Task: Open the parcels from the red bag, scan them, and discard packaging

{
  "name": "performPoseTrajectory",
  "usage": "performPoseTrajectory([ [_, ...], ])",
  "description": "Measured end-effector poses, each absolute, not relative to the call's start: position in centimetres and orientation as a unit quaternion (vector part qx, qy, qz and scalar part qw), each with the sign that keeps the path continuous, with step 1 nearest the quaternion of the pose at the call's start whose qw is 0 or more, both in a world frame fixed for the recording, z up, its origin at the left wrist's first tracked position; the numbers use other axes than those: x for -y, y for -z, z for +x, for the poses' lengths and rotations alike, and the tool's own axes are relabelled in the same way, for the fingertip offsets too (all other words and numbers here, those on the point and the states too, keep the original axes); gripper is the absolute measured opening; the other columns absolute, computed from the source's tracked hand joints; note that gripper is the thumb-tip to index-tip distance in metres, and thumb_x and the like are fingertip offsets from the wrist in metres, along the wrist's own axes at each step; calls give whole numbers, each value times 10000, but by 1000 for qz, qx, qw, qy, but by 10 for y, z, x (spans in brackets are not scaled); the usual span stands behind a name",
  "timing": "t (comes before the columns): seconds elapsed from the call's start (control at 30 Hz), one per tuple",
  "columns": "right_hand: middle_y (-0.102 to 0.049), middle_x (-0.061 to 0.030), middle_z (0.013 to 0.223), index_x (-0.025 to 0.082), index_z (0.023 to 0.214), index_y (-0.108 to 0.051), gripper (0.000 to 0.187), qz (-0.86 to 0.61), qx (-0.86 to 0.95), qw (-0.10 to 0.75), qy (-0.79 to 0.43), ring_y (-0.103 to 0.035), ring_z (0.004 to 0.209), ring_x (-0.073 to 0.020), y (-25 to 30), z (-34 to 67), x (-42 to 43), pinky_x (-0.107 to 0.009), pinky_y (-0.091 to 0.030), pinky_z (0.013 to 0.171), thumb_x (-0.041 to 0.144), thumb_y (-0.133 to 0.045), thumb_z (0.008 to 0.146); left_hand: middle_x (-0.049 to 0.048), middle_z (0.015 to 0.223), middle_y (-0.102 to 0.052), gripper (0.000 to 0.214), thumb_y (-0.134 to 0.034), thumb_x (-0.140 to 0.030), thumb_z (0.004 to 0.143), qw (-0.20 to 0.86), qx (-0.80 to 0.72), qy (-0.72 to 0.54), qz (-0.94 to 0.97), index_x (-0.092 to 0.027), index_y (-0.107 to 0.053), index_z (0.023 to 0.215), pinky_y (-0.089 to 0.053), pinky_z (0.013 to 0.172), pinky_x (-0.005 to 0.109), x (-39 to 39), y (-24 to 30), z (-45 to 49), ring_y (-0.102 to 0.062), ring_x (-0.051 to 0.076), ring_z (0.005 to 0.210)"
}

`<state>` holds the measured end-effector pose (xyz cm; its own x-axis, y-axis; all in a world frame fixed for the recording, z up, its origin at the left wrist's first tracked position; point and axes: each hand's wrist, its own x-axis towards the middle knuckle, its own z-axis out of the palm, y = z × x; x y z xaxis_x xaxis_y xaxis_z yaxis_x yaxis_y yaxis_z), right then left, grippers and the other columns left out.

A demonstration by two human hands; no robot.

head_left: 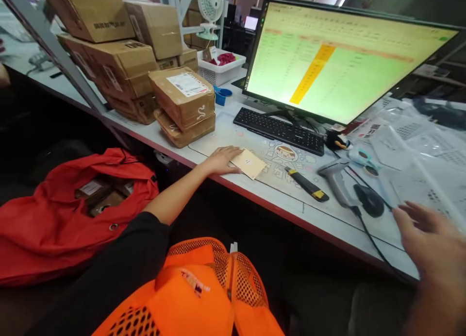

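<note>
Head cam: the flat cream rectangular paper packet point(249, 164) is on the white worktop point(258, 187), just right of the left grip point(221, 161) and touching it, long axis roughly along the front edge. Left's clearly nearer. Thumb and fingertips sit apart; can't tell if they're pinching. Blurry right grip point(429, 234) looks loosely spread near the black mouse point(369, 200). Packet's tiny print and the white printed label point(187, 84) on the brown cardboard carton point(187, 108): unreadable, sorry.

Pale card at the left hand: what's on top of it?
The left hand overlaps the left edge of the pale card. Small dark print shows on the exposed face, too small to read. Whatever the hand covers can't be seen.
</note>
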<state>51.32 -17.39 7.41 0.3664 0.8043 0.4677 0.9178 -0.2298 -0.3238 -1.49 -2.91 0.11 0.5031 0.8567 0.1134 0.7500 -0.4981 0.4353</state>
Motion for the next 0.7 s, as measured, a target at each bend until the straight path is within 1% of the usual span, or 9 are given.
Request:
performPoseTrajectory([
  [0.07,-731,-156,1207,100,1276,-717,494,-814,508,274,67,-701,1101,-342,-71,498,136,-488,-515,1076,392,-618,890,89,1698,-366,890,-638,-665,915,170,-473,-156,850,-243,-339,1639,-217,1297,461,28,-3,-7,-287,315,1589],
  [0.1,-714,-173,1254,80,1290,-710,498,-826,497,260,59,-671,1175,-357,-69,491,120,-489,-486,1109,364,-620,891,91,1689,-384,877,-624,-663,925,169,-475,-156,849,-240,-340,1639,-222,1295,455,28,-4,-6,-298,310,1586],
  [0.17,-665,-215,1336,40,1334,-682,502,-828,510,223,63,-599,1291,-376,-64,476,98,-483,-432,1158,341,-591,943,104,1669,-416,849,-607,-650,940,166,-481,-158,846,-224,-358,1630,-232,1291,447,29,-4,-6,-316,303,1579],
  [0.23,-654,-241,1330,10,1366,-650,504,-815,540,201,54,-596,1285,-379,-61,458,86,-470,-423,1161,339,-541,999,124,1656,-434,842,-615,-639,941,166,-486,-164,842,-201,-375,1620,-241,1287,445,31,-4,-8,-328,302,1575],
  [0.3,-657,-242,1306,19,1391,-627,515,-809,562,170,35,-610,1249,-380,-59,440,81,-478,-440,1137,373,-518,1034,126,1641,-457,808,-624,-619,945,169,-489,-169,839,-199,-409,1601,-250,1281,449,32,-4,-10,-344,303,1567],
  [0.43,-572,-261,1428,42,1480,-543,620,-822,562,84,36,-532,1328,-414,-59,420,70,-502,-446,1107,480,-536,1041,62,1627,-488,568,-578,-512,999,170,-477,-173,845,-258,-539,1505,-249,1279,459,35,-5,-9,-373,286,1551],
  [0.5,-556,-275,1435,41,1507,-496,657,-841,539,43,29,-543,1316,-418,-61,418,62,-504,-472,1070,498,-537,1037,52,1640,-470,494,-556,-453,1016,168,-478,-171,845,-270,-569,1475,-235,1286,470,38,-6,-3,-362,281,1556],
  [0.6,-619,-276,1329,46,1442,-529,589,-864,504,-13,-8,-612,1238,-418,-63,416,54,-494,-522,995,463,-558,1027,87,1640,-462,542,-573,-491,1004,171,-525,-175,815,-246,-552,1487,-237,1285,514,44,-6,15,-357,319,1549],
  [0.7,-640,-304,1272,2,1346,-580,481,-865,501,-16,-28,-635,1207,-431,-69,413,50,-489,-525,982,358,-552,1025,140,1550,-536,710,-678,-522,937,165,-561,-210,784,-205,-478,1539,-282,1256,547,48,-5,39,-417,362,1483],
])
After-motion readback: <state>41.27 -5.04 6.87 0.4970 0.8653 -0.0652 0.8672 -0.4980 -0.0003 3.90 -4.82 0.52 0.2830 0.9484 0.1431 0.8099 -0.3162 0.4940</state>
